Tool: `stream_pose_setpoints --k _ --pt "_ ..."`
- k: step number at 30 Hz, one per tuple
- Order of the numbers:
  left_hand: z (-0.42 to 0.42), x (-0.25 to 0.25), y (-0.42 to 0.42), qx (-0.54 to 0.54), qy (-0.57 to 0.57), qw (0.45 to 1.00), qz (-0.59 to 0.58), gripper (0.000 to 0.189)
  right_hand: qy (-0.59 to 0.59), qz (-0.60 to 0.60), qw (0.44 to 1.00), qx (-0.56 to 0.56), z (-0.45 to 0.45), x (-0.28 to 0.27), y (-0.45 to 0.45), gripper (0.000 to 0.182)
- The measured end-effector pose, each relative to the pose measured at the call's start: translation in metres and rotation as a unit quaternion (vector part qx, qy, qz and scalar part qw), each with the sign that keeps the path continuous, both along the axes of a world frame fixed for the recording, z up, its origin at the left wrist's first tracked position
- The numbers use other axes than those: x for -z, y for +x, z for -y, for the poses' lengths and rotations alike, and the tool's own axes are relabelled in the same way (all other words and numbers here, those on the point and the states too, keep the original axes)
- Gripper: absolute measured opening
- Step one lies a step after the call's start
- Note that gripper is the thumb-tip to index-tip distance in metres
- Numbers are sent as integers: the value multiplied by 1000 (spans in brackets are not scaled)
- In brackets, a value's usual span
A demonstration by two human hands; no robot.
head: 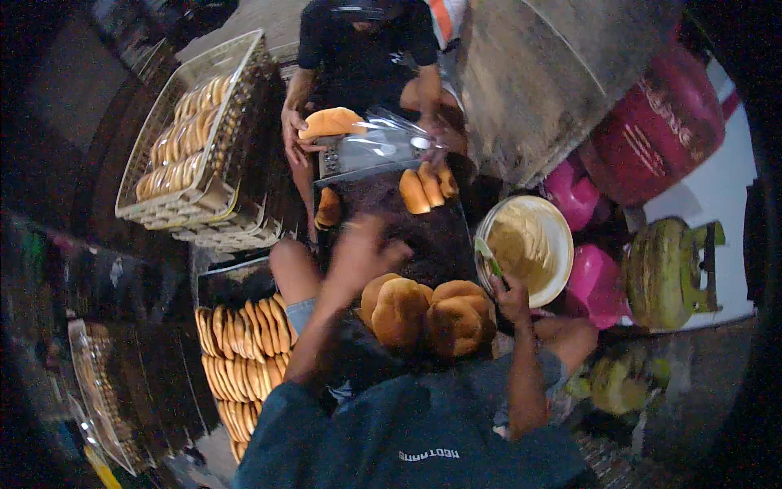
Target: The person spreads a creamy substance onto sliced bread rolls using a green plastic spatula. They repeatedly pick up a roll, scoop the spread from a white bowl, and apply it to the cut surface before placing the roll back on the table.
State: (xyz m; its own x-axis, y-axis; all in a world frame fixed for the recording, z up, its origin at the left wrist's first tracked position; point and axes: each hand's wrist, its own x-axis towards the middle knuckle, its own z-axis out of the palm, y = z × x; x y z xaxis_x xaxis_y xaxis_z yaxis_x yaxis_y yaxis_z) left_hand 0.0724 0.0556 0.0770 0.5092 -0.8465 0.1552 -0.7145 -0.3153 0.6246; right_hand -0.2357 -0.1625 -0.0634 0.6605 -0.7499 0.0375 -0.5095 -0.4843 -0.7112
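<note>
My left hand (366,247), blurred, is raised over the dark tray (391,226) with fingers spread and nothing seen in it. At the right, my right hand (512,299) grips a spatula or knife (486,253) with a green handle, held at the near left rim of a white bucket (568,250) of pale cream filling (537,235). Round clusters of golden bread buns (400,312) lie close to my body, between my arms. Farther off on the tray are several elongated bread rolls (421,188) at the right and one bread piece (328,208) at the left.
Across from me, a co-worker's hands hold a bread roll (335,122) and clear plastic bags (379,147). Stacked crates (204,195) with wrapped bread stand at left, above a tray of bread slices (244,330). Gas cylinders (663,269) and pink containers (592,284) stand right.
</note>
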Motion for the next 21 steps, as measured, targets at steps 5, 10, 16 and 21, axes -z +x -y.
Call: stream_pose_setpoints --k 5,10,16,21 --pt "-106 28 114 -191 72 973 107 69 -12 38 999 -26 -2 -23 18 29" --pt "-115 39 113 -207 240 945 84 72 69 22 996 -47 -11 -52 44 31" --pt "-95 31 119 -251 290 920 78 80 128 5 992 -13 -9 -56 27 36" --pt "-92 3 119 -214 330 919 -40 80 88 42 995 -3 -9 -72 15 36"
